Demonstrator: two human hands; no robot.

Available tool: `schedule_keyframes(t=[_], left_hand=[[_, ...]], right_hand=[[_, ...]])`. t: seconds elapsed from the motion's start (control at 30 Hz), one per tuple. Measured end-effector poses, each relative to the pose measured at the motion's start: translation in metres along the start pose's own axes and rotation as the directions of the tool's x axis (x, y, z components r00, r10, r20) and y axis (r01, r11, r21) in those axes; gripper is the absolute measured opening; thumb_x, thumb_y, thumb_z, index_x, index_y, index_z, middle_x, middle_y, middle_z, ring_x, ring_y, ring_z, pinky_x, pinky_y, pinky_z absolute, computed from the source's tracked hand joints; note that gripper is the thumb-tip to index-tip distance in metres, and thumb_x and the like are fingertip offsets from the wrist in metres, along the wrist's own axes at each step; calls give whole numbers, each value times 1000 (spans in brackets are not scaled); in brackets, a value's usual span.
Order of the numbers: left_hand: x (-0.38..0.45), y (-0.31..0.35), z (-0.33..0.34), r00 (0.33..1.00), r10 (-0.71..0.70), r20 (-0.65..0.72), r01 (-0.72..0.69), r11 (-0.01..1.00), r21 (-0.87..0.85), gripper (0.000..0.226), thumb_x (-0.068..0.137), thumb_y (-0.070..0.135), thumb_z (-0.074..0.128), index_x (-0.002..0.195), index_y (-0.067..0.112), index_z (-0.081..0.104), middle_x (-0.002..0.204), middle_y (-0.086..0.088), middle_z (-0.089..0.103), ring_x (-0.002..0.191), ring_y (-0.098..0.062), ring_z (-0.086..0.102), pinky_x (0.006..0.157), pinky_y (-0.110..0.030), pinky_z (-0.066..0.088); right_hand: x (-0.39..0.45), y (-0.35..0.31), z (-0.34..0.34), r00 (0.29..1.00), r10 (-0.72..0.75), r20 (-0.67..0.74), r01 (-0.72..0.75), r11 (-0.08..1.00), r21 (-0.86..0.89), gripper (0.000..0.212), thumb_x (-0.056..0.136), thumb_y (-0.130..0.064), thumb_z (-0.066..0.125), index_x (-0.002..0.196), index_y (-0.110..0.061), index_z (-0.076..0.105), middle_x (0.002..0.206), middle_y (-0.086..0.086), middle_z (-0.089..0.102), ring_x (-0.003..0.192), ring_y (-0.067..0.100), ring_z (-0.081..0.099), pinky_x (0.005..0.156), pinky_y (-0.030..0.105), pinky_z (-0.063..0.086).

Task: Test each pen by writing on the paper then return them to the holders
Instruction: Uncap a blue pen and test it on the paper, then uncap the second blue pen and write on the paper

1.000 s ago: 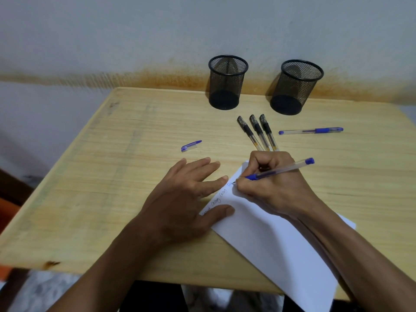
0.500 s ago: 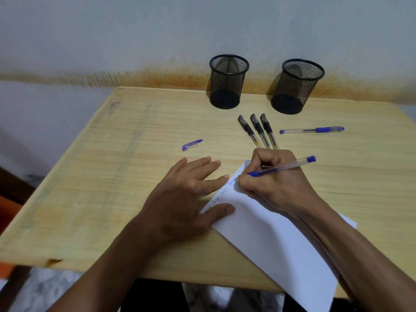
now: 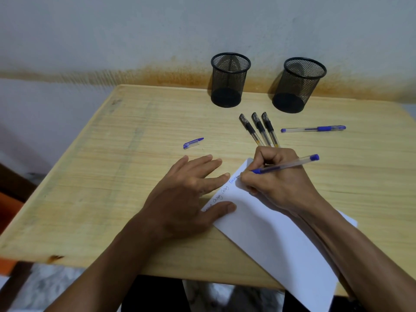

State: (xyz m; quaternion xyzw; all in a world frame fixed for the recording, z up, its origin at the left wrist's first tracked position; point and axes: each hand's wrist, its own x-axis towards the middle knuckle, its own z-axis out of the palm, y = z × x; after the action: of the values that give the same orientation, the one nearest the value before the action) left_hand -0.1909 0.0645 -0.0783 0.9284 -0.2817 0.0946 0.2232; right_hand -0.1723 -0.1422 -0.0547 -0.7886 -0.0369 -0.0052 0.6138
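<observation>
Paper [image 3: 265, 230] lies slanted across the near right part of the wooden table [image 3: 112, 176], its lower corner hanging past the table's front edge. I see my right hand [image 3: 276, 183] curled around a blue pen [image 3: 286, 167], thumb and fingers pinching it near the grip, with the tip down on the sheet close to its upper left edge, at the end of a line of small handwritten words. The pen's back end points up and to the right. My left hand [image 3: 186, 197] lies flat with fingers straight and spread, holding nothing: the thumb presses on the sheet's left edge, and the index fingertip touches that edge just beside the writing, while the other fingers rest on bare wood.

Beyond my right hand, 3 black pens [image 3: 258, 128] lie side by side, capped ends toward the wall, their near ends hidden behind my knuckles. To their right, a capped blue pen [image 3: 314, 129] lies crosswise on the table, apart from them. A loose blue cap [image 3: 193, 143] sits alone on the wood, left of the black pens and beyond my left hand.

At the back of the table, 2 black mesh holders stand upright, the left holder [image 3: 230, 79] and the right holder [image 3: 298, 84], near each other; I can see no pens in either.
</observation>
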Motion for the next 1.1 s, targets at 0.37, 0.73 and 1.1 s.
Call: schedule_keyframes(t=[0.37, 0.73, 1.1], left_hand=[[0, 0, 2, 1000, -1, -13, 1, 1000, 5, 62, 82, 69, 53, 126, 27, 67, 143, 0, 56, 139, -18, 44, 111, -54, 35], [-1, -4, 3, 1000, 7, -6, -7, 1000, 16, 66, 82, 72, 51, 127, 25, 66, 142, 0, 57, 138, -15, 44, 111, -52, 35], [46, -16, -16, 892, -390, -228, 412, 909, 57, 27, 91, 32, 62, 108, 14, 73, 113, -5, 68, 109, -29, 57, 89, -39, 46]], right_hand=[[1, -3, -1, 998, 47, 37, -52, 988, 144, 15, 74, 24, 64, 68, 17, 51, 51, 22, 57, 46, 29, 50, 49, 38, 42], [-1, -11, -14, 992, 118, -45, -92, 920, 381, 12, 82, 18, 68, 75, 12, 60, 53, 17, 59, 41, 21, 52, 46, 28, 49], [-28, -21, -47, 990, 62, -127, -28, 966, 256, 15, 78, 5, 79, 78, -4, 68, 75, 14, 75, 67, 19, 73, 56, 23, 57]])
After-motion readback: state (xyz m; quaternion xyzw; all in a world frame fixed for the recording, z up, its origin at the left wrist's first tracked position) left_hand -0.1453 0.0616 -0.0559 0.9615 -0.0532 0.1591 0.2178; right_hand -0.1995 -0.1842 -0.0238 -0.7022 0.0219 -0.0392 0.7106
